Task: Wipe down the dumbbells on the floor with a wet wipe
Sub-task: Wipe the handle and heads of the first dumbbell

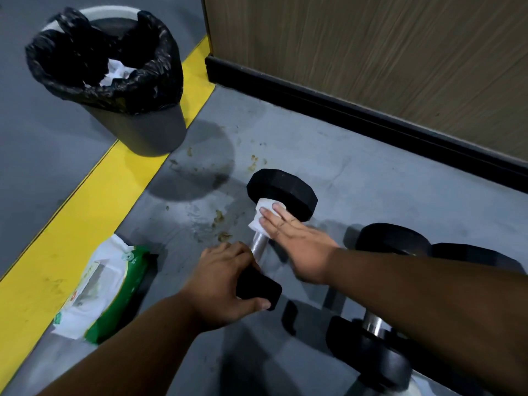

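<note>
Stained grey floor (328,155) with yellow stripe (85,207), left hand (225,281) gripping dumbbell (283,192), flat-fingered right hand (297,241) on wipe (261,215)

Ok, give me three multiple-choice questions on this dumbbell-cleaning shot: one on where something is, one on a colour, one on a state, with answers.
1. Where is the wet wipe?
A. in the bin
B. on the dumbbell handle
C. on the yellow stripe

2. What colour is the bin liner?
A. black
B. blue
C. white

3. What is the left hand doing?
A. hanging idle
B. pulling a wipe from the pack
C. gripping the dumbbell's near head

Answers: 1 B, the right hand presses it against the handle beside the far head; 2 A, black plastic drapes over the rim; 3 C, its fingers curl round the head.
</note>
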The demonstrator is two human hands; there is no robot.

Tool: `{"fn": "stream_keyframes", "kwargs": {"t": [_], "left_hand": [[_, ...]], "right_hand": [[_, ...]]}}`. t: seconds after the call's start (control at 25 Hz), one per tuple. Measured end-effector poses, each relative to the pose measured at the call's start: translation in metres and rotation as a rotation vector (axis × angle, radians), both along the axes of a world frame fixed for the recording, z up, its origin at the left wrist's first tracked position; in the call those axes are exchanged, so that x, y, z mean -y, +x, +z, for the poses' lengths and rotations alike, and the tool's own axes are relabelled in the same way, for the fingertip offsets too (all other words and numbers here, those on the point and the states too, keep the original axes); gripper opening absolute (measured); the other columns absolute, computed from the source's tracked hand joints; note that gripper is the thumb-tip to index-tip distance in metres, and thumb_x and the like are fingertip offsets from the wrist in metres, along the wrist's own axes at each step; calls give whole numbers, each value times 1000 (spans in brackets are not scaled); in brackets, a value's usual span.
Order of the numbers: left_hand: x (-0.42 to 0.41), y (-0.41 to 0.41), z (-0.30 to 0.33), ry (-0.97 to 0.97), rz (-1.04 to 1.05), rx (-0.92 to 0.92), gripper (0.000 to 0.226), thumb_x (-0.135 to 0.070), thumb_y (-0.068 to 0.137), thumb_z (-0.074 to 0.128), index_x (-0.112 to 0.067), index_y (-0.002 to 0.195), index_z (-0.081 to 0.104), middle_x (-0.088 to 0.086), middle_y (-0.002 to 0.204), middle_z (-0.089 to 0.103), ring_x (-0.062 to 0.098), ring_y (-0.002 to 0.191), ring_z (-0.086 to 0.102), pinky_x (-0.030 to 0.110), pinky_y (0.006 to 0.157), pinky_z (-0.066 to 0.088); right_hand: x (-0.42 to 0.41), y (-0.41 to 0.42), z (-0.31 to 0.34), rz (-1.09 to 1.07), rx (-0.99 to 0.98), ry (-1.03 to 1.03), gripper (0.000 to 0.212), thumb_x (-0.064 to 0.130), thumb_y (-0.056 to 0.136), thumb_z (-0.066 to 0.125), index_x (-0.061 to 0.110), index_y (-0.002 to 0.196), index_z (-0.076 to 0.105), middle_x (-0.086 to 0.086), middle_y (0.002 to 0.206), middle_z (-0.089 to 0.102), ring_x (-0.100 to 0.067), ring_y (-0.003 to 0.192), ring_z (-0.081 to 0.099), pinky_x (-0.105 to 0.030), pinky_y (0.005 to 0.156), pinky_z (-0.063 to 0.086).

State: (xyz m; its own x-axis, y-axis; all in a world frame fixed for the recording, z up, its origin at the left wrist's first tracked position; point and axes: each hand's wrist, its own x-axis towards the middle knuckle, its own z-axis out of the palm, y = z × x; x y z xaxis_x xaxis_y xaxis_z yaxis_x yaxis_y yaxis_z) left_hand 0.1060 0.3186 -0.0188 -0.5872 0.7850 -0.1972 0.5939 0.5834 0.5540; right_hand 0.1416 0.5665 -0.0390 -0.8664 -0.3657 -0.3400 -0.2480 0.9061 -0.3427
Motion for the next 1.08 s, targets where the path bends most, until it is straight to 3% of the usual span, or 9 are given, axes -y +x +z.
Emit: {"fn": "stream_keyframes", "kwargs": {"t": [0.16,0.28,0.4,0.56,0.68,0.76,0.84,0.96,1.08], "left_hand": [[3,-3,-4,39,-2,-9,59,-80,68,65,-34,105,63,-15,106,56,14,100,54,43,91,45],[8,-10,-6,64,20,24,57,-79,67,68,-35,103,63,-14,106,56,13,99,55,43,91,46],[17,-19,-8,135,57,70,51,-73,66,75,-37,100,61,-16,103,54,12,96,55,45,87,49],[28,-29,-13,212,115,144,46,-64,64,80,-37,96,61,-13,101,56,16,94,59,46,81,51],[35,-38,-8,163,204,165,42,-62,61,78,-36,89,60,-10,98,56,14,91,59,42,80,53],[34,-33,-3,139,158,-6,45,-66,64,78,-32,89,63,-10,96,56,16,87,58,40,77,53],[31,-18,-7,126,52,-232,56,-74,70,75,-26,100,70,-5,101,62,23,88,61,43,80,52],[25,-1,-21,76,23,-393,71,-86,72,67,-27,112,72,-2,110,66,28,93,61,47,86,47],[25,-5,-25,87,58,-415,68,-85,71,69,-25,104,73,-3,105,66,27,90,61,46,85,45]], "right_hand": [[15,22,-17,311,24,-81,99,5,80,69,18,166,22,6,176,-6,-16,161,-18,-44,118,39],[-8,-14,-6,198,1,-32,110,-4,81,58,36,168,3,9,175,-13,-27,163,5,-45,120,39],[1,-17,-6,-23,-47,-65,107,-3,81,54,28,169,2,10,175,-15,-14,160,-17,-34,118,40],[31,1,-23,275,-40,-196,94,-1,83,65,20,166,26,3,177,8,-21,162,0,-52,115,45],[8,-38,-8,118,-60,-108,104,-2,84,62,31,169,11,4,177,1,-22,160,18,-47,111,49],[15,-38,-2,-8,-55,-62,103,1,86,59,24,169,3,6,176,-11,-17,162,-6,-41,115,46],[39,-16,-10,110,-10,-67,104,2,87,60,21,169,-1,12,172,-24,-12,157,-25,-41,116,44],[34,-14,-20,336,-14,-138,104,4,86,66,29,168,7,18,172,-20,-9,159,-20,-48,120,39],[8,-46,-18,72,-86,-143,106,2,83,64,34,168,10,11,176,-4,-14,163,-2,-46,120,41]]}}
